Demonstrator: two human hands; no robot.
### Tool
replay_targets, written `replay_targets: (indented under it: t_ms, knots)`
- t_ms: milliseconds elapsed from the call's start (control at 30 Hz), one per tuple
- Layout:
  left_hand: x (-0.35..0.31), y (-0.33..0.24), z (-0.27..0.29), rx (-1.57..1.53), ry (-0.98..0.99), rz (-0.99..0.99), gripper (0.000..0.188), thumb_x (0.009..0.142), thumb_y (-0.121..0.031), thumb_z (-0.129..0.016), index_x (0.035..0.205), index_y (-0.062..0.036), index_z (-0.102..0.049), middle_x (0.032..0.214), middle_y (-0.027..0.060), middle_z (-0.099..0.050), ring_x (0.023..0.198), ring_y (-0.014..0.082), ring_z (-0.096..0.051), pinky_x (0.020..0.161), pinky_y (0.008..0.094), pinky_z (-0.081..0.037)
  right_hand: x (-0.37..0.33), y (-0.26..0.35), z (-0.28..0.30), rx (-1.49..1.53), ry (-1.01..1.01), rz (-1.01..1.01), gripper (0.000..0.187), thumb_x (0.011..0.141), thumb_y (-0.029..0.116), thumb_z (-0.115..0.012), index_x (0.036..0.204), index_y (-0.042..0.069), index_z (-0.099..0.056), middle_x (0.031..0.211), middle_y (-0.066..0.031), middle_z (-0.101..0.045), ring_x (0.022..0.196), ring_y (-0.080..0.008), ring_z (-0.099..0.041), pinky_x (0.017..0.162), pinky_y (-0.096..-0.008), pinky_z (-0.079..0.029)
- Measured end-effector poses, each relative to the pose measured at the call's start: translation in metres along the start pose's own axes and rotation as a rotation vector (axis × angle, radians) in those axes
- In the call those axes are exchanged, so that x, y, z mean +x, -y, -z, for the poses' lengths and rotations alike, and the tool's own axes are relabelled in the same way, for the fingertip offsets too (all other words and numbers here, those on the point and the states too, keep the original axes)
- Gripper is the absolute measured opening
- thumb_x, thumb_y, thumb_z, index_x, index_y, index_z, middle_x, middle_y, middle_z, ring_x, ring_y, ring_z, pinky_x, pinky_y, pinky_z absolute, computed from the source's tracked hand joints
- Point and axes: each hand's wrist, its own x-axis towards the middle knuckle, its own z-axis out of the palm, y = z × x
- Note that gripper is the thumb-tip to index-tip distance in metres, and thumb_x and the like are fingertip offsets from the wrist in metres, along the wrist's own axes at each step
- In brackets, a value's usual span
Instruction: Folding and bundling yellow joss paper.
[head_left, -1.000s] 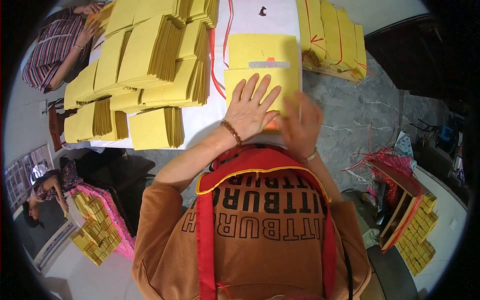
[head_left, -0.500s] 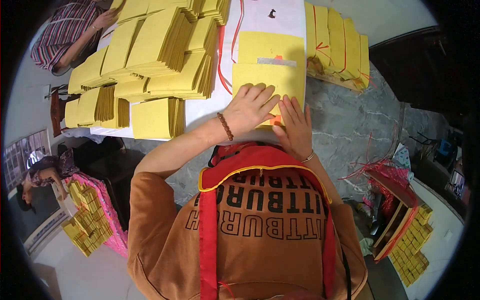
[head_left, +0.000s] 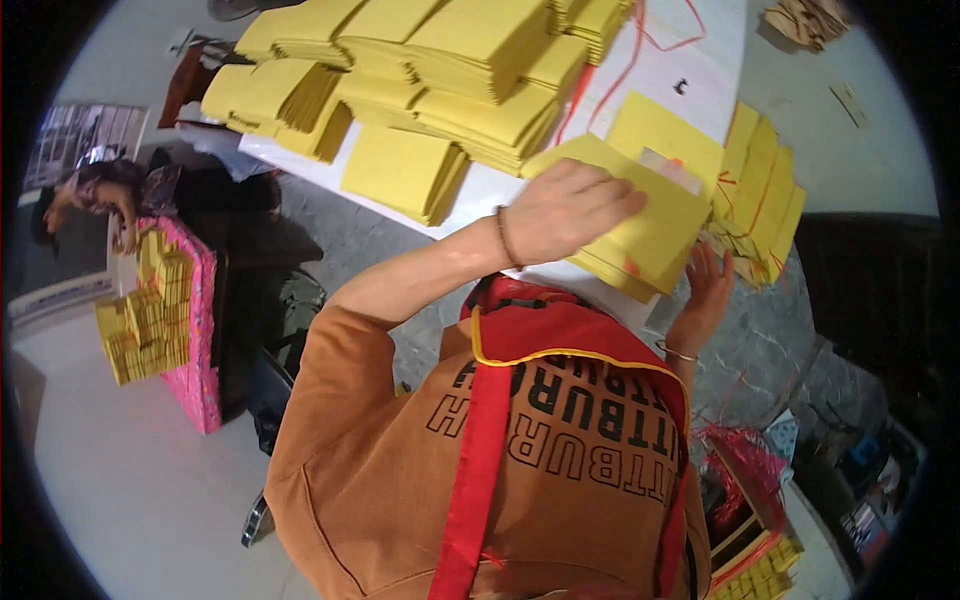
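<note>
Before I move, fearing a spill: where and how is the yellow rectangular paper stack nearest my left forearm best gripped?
The stack: probably pinch its layered right side, coming from the right; loose edges show there, facing the white tabletop.

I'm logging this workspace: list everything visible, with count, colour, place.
Table: one, white, top
Working stack: one, yellow, on table
Folded stacks: several, yellow, table's left
Cords: two or more, red, on table
Tied bundles: several, yellow, right of table
Bundle pile: one, yellow, left
Patterned cover: one, pink, left
Other person: one, dark clothing, left
String tangle: one, red, lower right
Apron: one, red, torso
Sweatshirt: one, brown, torso
Left hand: one, bare, over working stack
Right hand: one, bare, beside it
</note>
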Motion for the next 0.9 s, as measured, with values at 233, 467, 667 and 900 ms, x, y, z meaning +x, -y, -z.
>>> replay_targets:
  t_ms: [233, 467, 667, 900]
  knots:
    - [-0.137, 0.054, 0.100, 0.432, 0.066, 0.321, 0.035, 0.072, -0.003, -0.055, 0.107, -0.0062, -0.061, 0.107, 0.0069, -0.062, 0.097, 0.0239, -0.055, 0.082, 0.0344, -0.041, 0.012, 0.001, 0.010, -0.110, -0.049, -0.104, 0.042, 0.096, 0.033, -0.034, 0.124, 0.004, -0.045, 0.118, -0.0098, -0.054, 0.108, -0.0182, -0.052, 0.086, -0.0316, -0.039]
    - [-0.207, 0.086, 0.095, 0.412, 0.436, 0.464, 0.048, 0.075, -0.003, -0.049, 0.121, -0.0162, -0.052, 0.123, 0.0042, -0.052, 0.111, 0.0240, -0.047, 0.088, 0.0383, -0.037, 0.010, -0.011, 0.005, -0.116, -0.023, -0.120, 0.041, 0.096, 0.034, -0.036, 0.120, 0.003, -0.049, 0.114, -0.0082, -0.057, 0.106, -0.0176, -0.053, 0.086, -0.0319, -0.039]
    - [-0.229, 0.086, 0.083, 0.349, 0.595, 0.530, 0.059, 0.074, 0.001, -0.046, 0.130, -0.0176, -0.043, 0.134, 0.0065, -0.041, 0.118, 0.0275, -0.041, 0.095, 0.0417, -0.033, 0.008, -0.016, 0.010, -0.114, -0.023, -0.132, 0.041, 0.095, 0.035, -0.038, 0.117, 0.002, -0.051, 0.111, -0.0086, -0.057, 0.104, -0.0185, -0.054, 0.086, -0.0335, -0.041]
    - [-0.244, 0.070, 0.056, 0.391, 0.484, 0.618, 0.066, 0.071, 0.001, -0.049, 0.133, -0.0188, -0.037, 0.139, 0.0089, -0.033, 0.122, 0.0304, -0.034, 0.099, 0.0435, -0.029, 0.009, -0.013, 0.012, -0.168, -0.042, -0.115, 0.038, 0.095, 0.032, -0.039, 0.114, 0.002, -0.053, 0.111, -0.0090, -0.057, 0.105, -0.0192, -0.053, 0.086, -0.0333, -0.042]
